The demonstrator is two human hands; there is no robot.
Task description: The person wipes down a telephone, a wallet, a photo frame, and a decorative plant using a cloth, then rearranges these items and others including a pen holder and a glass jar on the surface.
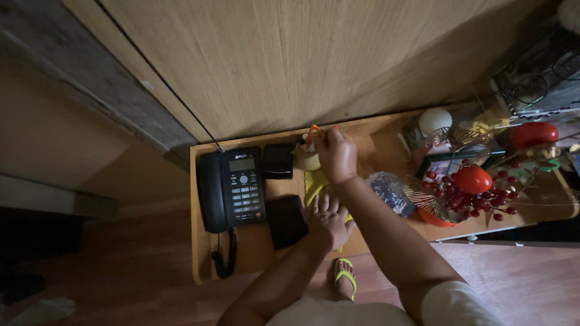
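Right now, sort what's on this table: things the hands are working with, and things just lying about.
In hand:
right hand on small orange-topped object
left hand pressing yellow cloth

Lying about:
black desk phone
black wallet-like case
small black box
red berry decoration
white ball

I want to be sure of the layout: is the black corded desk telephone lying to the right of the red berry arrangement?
No, the black corded desk telephone sits at the table's left end.
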